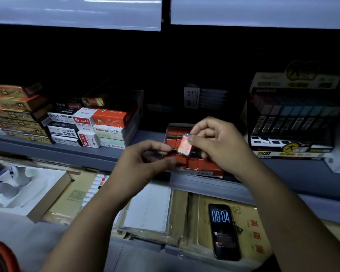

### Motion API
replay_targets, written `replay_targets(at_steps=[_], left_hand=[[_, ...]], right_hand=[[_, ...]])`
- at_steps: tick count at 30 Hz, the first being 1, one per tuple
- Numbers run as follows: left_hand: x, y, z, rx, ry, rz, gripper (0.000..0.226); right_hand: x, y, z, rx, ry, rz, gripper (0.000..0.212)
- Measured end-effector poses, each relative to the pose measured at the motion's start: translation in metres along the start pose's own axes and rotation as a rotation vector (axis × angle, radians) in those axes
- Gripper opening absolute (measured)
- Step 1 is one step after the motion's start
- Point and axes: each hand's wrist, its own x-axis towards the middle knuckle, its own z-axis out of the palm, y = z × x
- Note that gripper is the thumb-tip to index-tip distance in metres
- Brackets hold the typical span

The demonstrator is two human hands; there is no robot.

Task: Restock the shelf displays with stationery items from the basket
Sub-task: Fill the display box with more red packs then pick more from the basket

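**Two hands slot a small packet into a red display box on a dim shop shelf**

The right hand (220,142) pinches a small red-and-pink packet (185,147) between thumb and fingertips. The packet is tilted and sits at about nine o'clock from that hand. It hovers just above the red display box (204,171), which stands at the front of the grey shelf (98,154).

The left hand (145,160) is curled, with thumb and forefinger drawn close at the box's left edge. The dark frame does not show whether they grip a packet, the cardboard or nothing. From this hand the held packet lies at about two o'clock, close to the fingertips.

The box already holds rows of similar red packets standing on end. The step would probably go best if the left hand steadies the box or parts a gap in a row. The right hand can then turn the packet upright to match its neighbours and lower it straight in, rather than pushing it at an angle and tipping the row.

Stacked pen boxes (90,126) stand at ten o'clock from the hands, and a phone (223,230) lies at six o'clock on the level below
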Motion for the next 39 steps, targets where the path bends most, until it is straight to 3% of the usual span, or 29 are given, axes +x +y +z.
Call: replay_targets(at_steps=[2, 11, 16, 21, 27, 33, 39], left_hand=[[-0.001, -0.001, -0.002, 0.068, -0.036, 0.019, 0.045], [0.006, -0.017, -0.009, 0.265, -0.026, 0.106, 0.04], [0.009, -0.024, -0.008, 0.334, -0.008, 0.117, 0.037], [0.011, -0.028, -0.005, 0.33, 0.018, 0.134, 0.031], [0.009, -0.033, -0.001, 0.381, 0.058, 0.208, 0.031], [0.004, -0.036, 0.008, 0.361, 0.146, 0.295, 0.053], [-0.006, -0.038, 0.011, 0.358, 0.121, 0.303, 0.058]], right_hand=[[0.001, 0.007, -0.008, -0.142, 0.001, 0.019, 0.008], [-0.004, 0.012, -0.018, -0.213, -0.076, 0.054, 0.012], [-0.005, 0.011, -0.015, -0.374, -0.129, 0.012, 0.017], [-0.009, 0.008, -0.012, -0.366, -0.174, 0.004, 0.006], [-0.018, 0.006, -0.002, -0.424, -0.082, -0.003, 0.01], [-0.028, -0.008, -0.006, -0.42, -0.13, 0.092, 0.02], [-0.024, -0.011, 0.013, -0.522, 0.03, 0.149, 0.018]])
